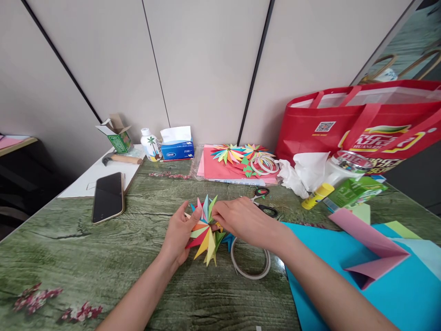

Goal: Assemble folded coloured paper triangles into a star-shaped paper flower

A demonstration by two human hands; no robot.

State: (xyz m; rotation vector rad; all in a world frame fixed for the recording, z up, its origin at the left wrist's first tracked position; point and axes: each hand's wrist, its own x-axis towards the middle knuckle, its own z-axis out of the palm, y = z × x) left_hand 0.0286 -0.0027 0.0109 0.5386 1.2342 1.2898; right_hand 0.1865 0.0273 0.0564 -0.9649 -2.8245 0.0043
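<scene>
A folded paper star (206,232) with many coloured points is held above the table between both hands. My left hand (179,233) grips its left side, thumb on top and fingers beneath. Over its right side, my right hand (237,219) is closed with fingers pinched at the folds; part of the star is hidden under it. A blue folded paper piece (228,240) shows just below my right hand. Close to that lies a roll of double-sided tape (251,271). Scissors (263,202) with black handles rest behind my right hand.
Finished paper stars (230,154) lie on red paper at the back. A phone (108,197) and a hammer (122,159) are at left. Blue paper sheets (320,276), a pink folded sheet (375,239), a glue stick (317,196) and a red bag (317,122) occupy the right.
</scene>
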